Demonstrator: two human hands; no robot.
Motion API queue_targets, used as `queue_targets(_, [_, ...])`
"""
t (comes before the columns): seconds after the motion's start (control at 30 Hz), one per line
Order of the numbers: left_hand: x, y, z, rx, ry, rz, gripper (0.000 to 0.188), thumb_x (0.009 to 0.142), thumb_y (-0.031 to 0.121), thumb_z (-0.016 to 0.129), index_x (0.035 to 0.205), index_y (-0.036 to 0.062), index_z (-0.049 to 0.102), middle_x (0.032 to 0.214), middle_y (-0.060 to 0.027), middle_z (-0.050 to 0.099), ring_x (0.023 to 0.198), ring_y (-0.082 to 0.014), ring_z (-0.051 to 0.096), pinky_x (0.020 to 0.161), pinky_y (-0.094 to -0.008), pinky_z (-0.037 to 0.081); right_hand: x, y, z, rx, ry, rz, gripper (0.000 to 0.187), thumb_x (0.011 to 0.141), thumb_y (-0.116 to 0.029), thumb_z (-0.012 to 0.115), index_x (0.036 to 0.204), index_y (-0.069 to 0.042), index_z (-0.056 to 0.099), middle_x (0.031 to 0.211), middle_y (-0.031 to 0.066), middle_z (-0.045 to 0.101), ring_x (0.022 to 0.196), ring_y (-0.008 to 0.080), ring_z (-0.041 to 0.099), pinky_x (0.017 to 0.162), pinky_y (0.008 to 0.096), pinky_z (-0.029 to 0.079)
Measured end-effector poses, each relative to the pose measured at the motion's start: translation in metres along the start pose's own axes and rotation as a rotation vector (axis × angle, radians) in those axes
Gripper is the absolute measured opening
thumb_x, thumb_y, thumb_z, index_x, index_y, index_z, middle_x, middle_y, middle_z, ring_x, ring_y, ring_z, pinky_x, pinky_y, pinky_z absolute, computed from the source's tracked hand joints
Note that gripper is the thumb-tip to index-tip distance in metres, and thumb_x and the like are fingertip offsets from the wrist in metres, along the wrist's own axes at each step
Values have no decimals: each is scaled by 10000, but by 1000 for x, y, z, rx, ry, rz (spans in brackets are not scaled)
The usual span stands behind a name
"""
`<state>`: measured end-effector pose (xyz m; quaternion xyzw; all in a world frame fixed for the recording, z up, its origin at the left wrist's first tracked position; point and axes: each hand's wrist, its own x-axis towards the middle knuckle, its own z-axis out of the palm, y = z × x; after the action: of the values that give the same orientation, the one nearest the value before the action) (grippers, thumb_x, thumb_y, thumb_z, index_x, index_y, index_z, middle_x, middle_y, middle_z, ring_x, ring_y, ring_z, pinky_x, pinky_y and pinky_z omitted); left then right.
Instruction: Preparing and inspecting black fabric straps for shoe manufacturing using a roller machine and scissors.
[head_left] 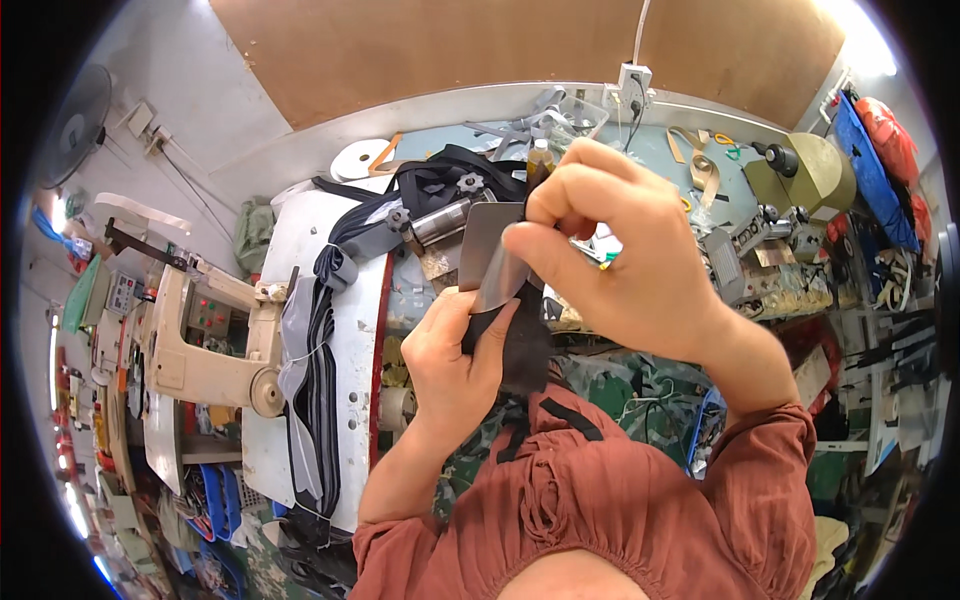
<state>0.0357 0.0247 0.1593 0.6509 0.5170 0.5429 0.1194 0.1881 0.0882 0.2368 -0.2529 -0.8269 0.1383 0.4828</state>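
My left hand (452, 345) is closed around a dark, flat, flexible piece (488, 238), its thumb pressed on the front. A blackish length (527, 355) of similar material hangs below that grip. Over the dark piece runs a shiny translucent strip (505, 275), rising from the left thumb toward my right hand (630, 245). The right hand is raised higher, with curled fingers and the thumb pinched at the strip's upper end. Its fingertips partly hide what they grip.
To the left stands a beige sewing machine (215, 340) beside a white tabletop (355, 400) with bundled black and grey straps (318, 400). A metal roller (440, 222) lies ahead. An olive-green machine (805, 178) sits at the far right, near a tan strap (703, 165).
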Motion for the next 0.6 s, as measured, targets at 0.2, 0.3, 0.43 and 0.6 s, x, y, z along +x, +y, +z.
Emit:
queue_targets(0.2, [-4, -4, -3, 30, -81, -48, 107, 778, 15, 667, 831, -30, 586, 704, -116, 571, 565, -230, 531, 537, -283, 410, 6, 15, -11, 58, -191, 93, 88, 764, -94, 662, 769, -13, 628, 708, 68, 521, 598, 218, 502, 568, 319, 421])
queue_targets(0.3, [-15, -18, -10, -112, -120, -202, 112, 782, 24, 668, 817, -39, 583, 688, -108, 558, 556, -214, 515, 534, -275, 396, 5, 19, -16, -104, -212, -156, 75, 717, -59, 663, 789, -52, 644, 746, 58, 509, 640, 226, 513, 581, 323, 427])
queue_targets(0.43, [-12, -6, -16, -158, -133, -161, 116, 785, 33, 669, 806, -42, 583, 675, -104, 548, 559, -189, 510, 534, -268, 389, 2, 13, -22, -244, -282, -287, 173, 636, -23, 668, 789, -95, 632, 770, 38, 440, 720, 211, 485, 619, 313, 405])
queue_targets(0.6, [-15, -6, -19, -103, -132, -128, 109, 787, 33, 665, 810, -40, 587, 675, -100, 552, 559, -165, 504, 531, -266, 388, 1, 11, -22, -308, -269, -314, 154, 680, -25, 642, 813, -90, 601, 795, 63, 420, 751, 233, 471, 674, 315, 399])
